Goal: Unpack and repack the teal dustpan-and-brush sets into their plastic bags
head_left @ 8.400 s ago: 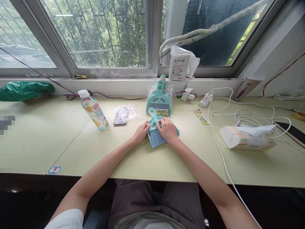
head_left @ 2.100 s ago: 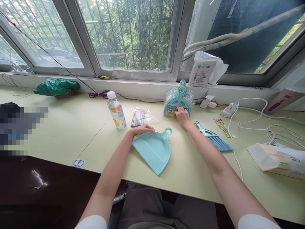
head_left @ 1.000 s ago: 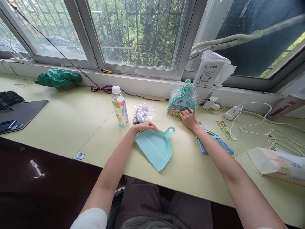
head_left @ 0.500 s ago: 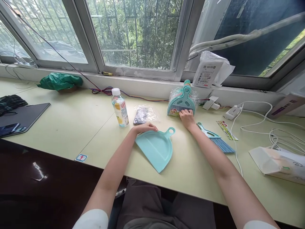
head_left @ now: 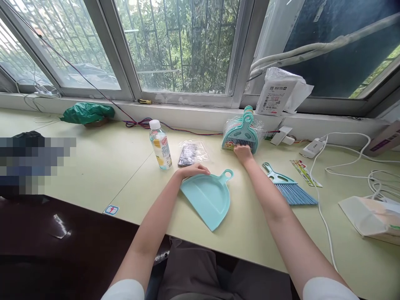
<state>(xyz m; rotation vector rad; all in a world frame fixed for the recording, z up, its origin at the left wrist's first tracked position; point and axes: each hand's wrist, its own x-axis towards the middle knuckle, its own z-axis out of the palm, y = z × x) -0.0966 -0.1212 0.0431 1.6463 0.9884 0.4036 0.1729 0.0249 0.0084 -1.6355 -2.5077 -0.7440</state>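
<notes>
My left hand (head_left: pixel 195 170) rests on the back edge of a light-blue dustpan (head_left: pixel 210 199), which lies on the table with its ring handle to the right. My right hand (head_left: pixel 243 153) is at the lower front of a stack of wrapped dustpan-and-brush sets (head_left: pixel 243 132) by the wall. Its fingers are curled in, and whether they grip the stack cannot be made out. A loose brush (head_left: pixel 286 183) with blue bristles lies right of my right forearm, beside a colourful card strip (head_left: pixel 304 172).
A bottle (head_left: pixel 160 144) stands left of a phone-like item under clear plastic (head_left: pixel 191 153). Green plastic (head_left: pixel 89 113) lies at the back left. White cables, an adapter (head_left: pixel 313 147) and a tissue pack (head_left: pixel 371 217) are on the right; a white box (head_left: pixel 273 96) leans by the window.
The view has shifted slightly left, so objects appear further right. The fingers of my right hand look more curled at the stack. My left hand stays on the dustpan.
</notes>
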